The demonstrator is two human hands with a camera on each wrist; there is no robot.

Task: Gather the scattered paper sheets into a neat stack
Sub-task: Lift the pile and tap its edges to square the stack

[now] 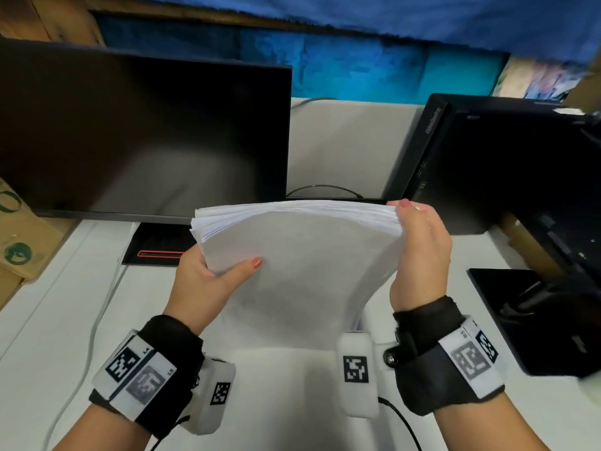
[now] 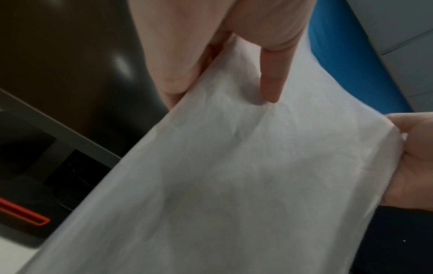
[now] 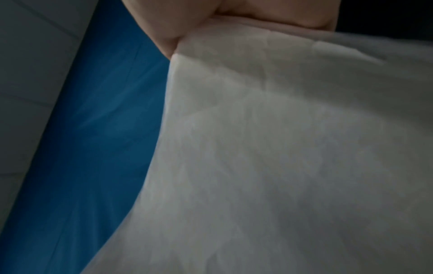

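A thick stack of white paper sheets stands on edge above the white desk, its top edges slightly fanned. My left hand grips the stack's left side, thumb across the front sheet. My right hand grips the right side near the top corner. In the left wrist view the paper fills the middle, with my left hand's thumb pressing its face and the right hand at its far edge. In the right wrist view the paper covers most of the frame below my right hand.
A dark monitor stands behind at the left, its base with a red stripe just past my left hand. A black computer tower stands at the right, black equipment in front of it. Cardboard boxes sit far left. White cables cross the desk.
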